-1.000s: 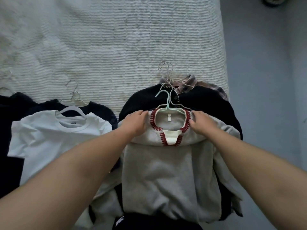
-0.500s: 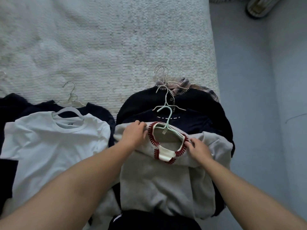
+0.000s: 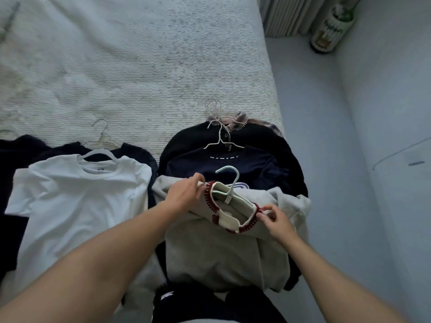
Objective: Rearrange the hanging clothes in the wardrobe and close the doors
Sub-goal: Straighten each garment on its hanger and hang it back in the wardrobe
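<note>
A grey sweater [image 3: 224,252] with a red-stitched collar lies on top of a pile of dark garments [image 3: 245,169] at the bed's right edge, on a mint green hanger [image 3: 229,180]. My left hand [image 3: 185,194] pinches the collar's left side. My right hand [image 3: 277,220] pinches the collar's right side, lifting it off the pile. Beneath it lie a navy top and a black knit on white hangers [image 3: 219,136]. No wardrobe is in view.
A white T-shirt [image 3: 77,201] on a white hanger lies to the left over dark clothes [image 3: 14,164], all on a white textured bedspread [image 3: 140,66]. To the right runs a narrow floor strip [image 3: 314,136], with a radiator [image 3: 284,15] and a bottle [image 3: 331,29] at the back.
Both hands have pulled the grey sweater's collar toward me and raised it, uncovering the navy top beneath. The view has tilted up, bringing the radiator and bottle into sight.
</note>
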